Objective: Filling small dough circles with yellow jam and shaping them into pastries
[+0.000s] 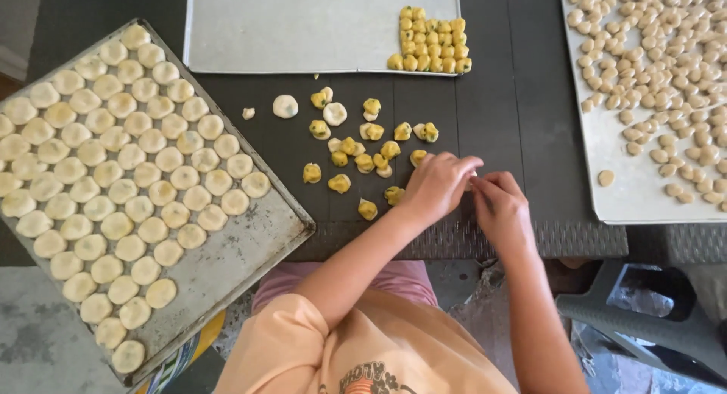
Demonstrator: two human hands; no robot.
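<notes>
My left hand (pixel 439 183) and my right hand (pixel 500 207) meet fingertip to fingertip over the dark table (pixel 500 114), near its front edge. Together they pinch a small pale dough piece (pixel 472 176) that is mostly hidden by the fingers. Just left of my left hand lie several loose yellow-and-pale filled dough pieces (pixel 356 148), some with green specks. A round pale dough disc (pixel 285 105) lies apart from them, further left.
A tilted metal tray (pixel 250 242) at the left carries rows of flat pale dough discs. A tray (pixel 303 31) at the back has packed yellow pieces (pixel 430 42) in its right corner. A right-hand tray (pixel 628 189) bears many small dough balls. A grey stool (pixel 644 311) stands lower right.
</notes>
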